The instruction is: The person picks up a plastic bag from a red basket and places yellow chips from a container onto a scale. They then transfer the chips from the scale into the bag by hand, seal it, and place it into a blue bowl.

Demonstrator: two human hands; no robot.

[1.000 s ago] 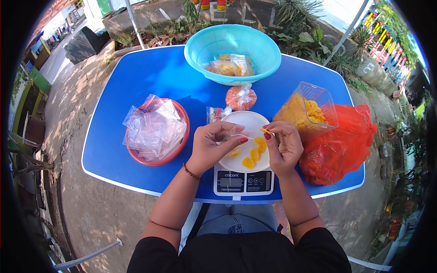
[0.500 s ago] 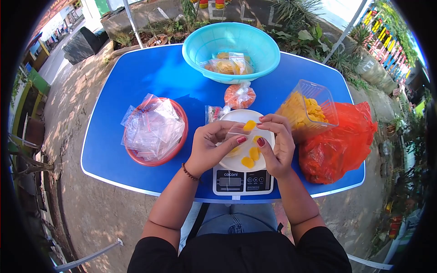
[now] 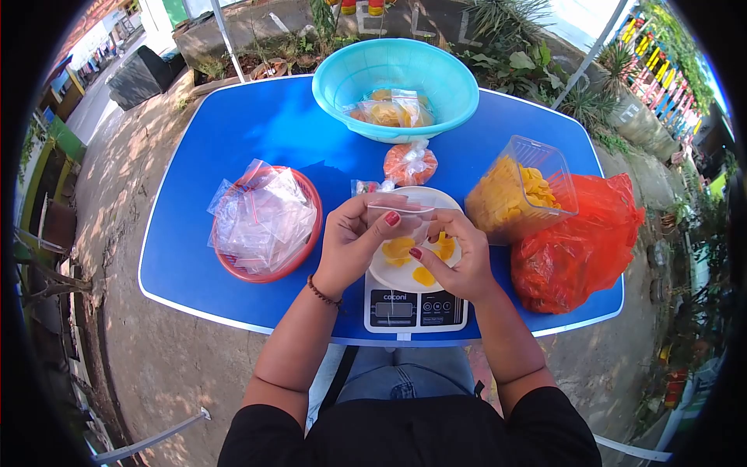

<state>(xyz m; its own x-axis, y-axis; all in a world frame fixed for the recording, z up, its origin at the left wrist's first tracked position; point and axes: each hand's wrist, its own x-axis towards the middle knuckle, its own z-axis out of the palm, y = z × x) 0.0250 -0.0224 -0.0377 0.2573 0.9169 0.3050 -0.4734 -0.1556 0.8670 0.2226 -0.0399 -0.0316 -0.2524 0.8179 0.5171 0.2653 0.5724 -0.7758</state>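
A small clear zip bag (image 3: 405, 221) is over the white plate (image 3: 428, 194), its mouth edge facing away from me. My left hand (image 3: 352, 240) is closed on the bag's left side, thumb across the front. At the opposite side my right hand (image 3: 464, 257) curls closed around the bag's edge, thumb and fingers near the lower part. Yellow chips (image 3: 398, 249) show through and below the plastic, and a loose yellow chip (image 3: 423, 275) lies on the plate near my right thumb. Under the plate sits a white digital kitchen scale (image 3: 416, 319).
Left on the blue table (image 3: 249, 117) is a red basket (image 3: 317, 226) of empty zip bags. A turquoise basket (image 3: 331, 89) with filled bags stands at the back. An orange-filled bag (image 3: 410, 165), a clear container (image 3: 566, 187) of yellow chips and a red plastic bag (image 3: 580, 249) are nearby.
The chip at the bag's mouth is no longer there. My right hand has drawn down and left to the bag's side, and the bag's mouth edge now shows straight across.
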